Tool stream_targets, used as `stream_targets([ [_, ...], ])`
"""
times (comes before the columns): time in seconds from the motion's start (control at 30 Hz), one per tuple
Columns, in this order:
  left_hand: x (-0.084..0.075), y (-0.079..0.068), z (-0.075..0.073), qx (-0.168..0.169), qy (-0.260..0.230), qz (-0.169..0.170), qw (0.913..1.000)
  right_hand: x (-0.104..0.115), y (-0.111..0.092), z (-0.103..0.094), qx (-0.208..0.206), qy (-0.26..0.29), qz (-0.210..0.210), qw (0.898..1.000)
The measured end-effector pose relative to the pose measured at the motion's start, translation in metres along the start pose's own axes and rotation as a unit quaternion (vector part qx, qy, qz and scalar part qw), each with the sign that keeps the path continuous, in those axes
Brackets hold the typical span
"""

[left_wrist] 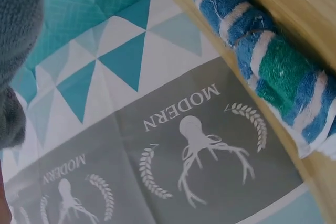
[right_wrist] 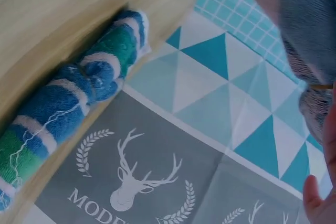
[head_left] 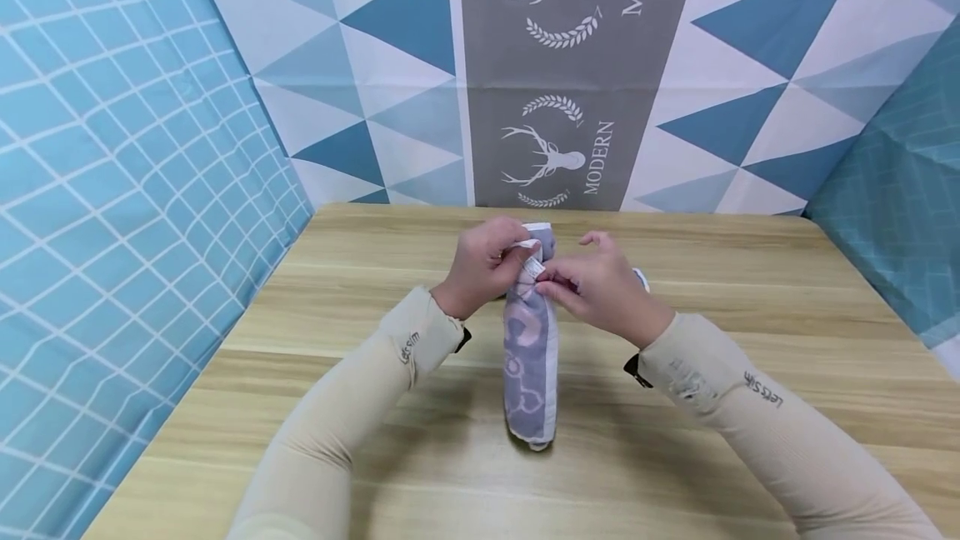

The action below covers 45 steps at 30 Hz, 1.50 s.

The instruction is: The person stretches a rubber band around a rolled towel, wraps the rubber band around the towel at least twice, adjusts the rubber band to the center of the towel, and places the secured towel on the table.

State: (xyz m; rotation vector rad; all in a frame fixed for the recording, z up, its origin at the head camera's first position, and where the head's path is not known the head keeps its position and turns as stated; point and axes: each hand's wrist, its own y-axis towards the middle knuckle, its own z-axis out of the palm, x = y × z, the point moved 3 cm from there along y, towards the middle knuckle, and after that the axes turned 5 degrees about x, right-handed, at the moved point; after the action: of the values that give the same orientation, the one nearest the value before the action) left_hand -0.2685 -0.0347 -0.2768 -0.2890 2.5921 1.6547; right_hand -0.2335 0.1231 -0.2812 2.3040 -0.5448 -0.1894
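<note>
A grey-purple rolled towel (head_left: 528,357) with pink figures and a white edge is held up over the table. My left hand (head_left: 487,265) grips its upper part from the left. From the right, my right hand (head_left: 600,286) pinches at the same spot, beside a small white tag (head_left: 534,267). A thin yellowish rubber band (right_wrist: 321,86) crosses the cinched roll (right_wrist: 302,30) at the right fingers in the right wrist view. Part of the grip is hidden by the fingers. The left wrist view catches only the roll's dark side (left_wrist: 18,35).
A blue, green and white striped rolled towel (left_wrist: 283,72), cinched round its middle, lies along the back of the wooden table (head_left: 315,340). Only its end (head_left: 641,277) shows past the right hand in the head view. Patterned cloth walls (head_left: 405,73) enclose the table.
</note>
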Motion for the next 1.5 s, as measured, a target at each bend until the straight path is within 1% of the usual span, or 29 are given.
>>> stream_targets([
  [0.13,-0.003,0.002,-0.002,0.000,0.029,0.011,0.9995,0.000,-0.002,0.004,0.011,0.020,0.035,0.999],
  [0.27,0.000,0.004,-0.005,0.001,0.051,0.013,0.9986,-0.001,-0.008,0.008,0.017,0.052,0.067,0.996],
  [0.33,0.002,0.004,-0.007,0.000,0.062,0.009,0.9980,-0.001,-0.012,0.010,0.024,0.067,0.067,0.995],
  [0.4,0.005,0.004,-0.011,-0.006,0.072,-0.004,0.9974,-0.001,-0.014,0.011,0.033,0.081,0.057,0.995],
  [0.47,0.008,0.004,-0.013,-0.009,0.079,-0.023,0.9965,0.000,-0.016,0.011,0.042,0.093,0.046,0.994],
  [0.53,0.010,0.004,-0.014,-0.004,0.083,-0.045,0.9955,0.001,-0.019,0.012,0.051,0.098,0.037,0.993],
  [0.57,0.011,0.004,-0.014,0.003,0.080,-0.057,0.9952,0.001,-0.021,0.012,0.056,0.093,0.033,0.994],
  [0.63,0.011,0.004,-0.013,0.026,0.061,-0.080,0.9946,0.002,-0.025,0.012,0.067,0.080,0.029,0.994],
  [0.73,0.005,0.006,-0.010,0.067,0.013,-0.109,0.9917,0.002,-0.029,0.011,0.084,0.073,0.038,0.993],
  [0.77,0.003,0.007,-0.010,0.076,-0.001,-0.117,0.9902,0.001,-0.030,0.010,0.087,0.084,0.048,0.991],
  [0.8,0.000,0.009,-0.011,0.082,-0.010,-0.123,0.9890,0.000,-0.030,0.009,0.088,0.107,0.064,0.988],
  [0.9,-0.009,0.016,-0.013,0.087,-0.009,-0.130,0.9876,-0.002,-0.028,0.005,0.068,0.165,0.105,0.978],
  [1.0,-0.016,0.020,-0.016,0.082,-0.001,-0.123,0.9890,-0.001,-0.025,0.003,0.042,0.194,0.137,0.971],
  [1.17,-0.020,0.021,-0.015,0.053,-0.002,-0.107,0.9929,0.003,-0.020,0.001,0.025,0.164,0.184,0.969],
  [1.27,-0.019,0.019,-0.014,0.041,0.013,-0.100,0.9940,0.006,-0.017,0.000,0.016,0.136,0.194,0.971],
  [1.3,-0.019,0.019,-0.013,0.040,0.017,-0.094,0.9946,0.007,-0.017,0.000,0.012,0.130,0.193,0.973],
  [1.37,-0.020,0.018,-0.013,0.035,0.017,-0.069,0.9968,0.009,-0.017,-0.001,-0.002,0.116,0.179,0.977],
  [1.43,-0.022,0.017,-0.013,0.021,0.006,-0.038,0.9990,0.013,-0.018,-0.001,-0.029,0.099,0.149,0.983],
  [1.5,-0.023,0.016,-0.014,0.003,-0.004,-0.008,1.0000,0.017,-0.018,-0.002,-0.063,0.060,0.110,0.990],
])
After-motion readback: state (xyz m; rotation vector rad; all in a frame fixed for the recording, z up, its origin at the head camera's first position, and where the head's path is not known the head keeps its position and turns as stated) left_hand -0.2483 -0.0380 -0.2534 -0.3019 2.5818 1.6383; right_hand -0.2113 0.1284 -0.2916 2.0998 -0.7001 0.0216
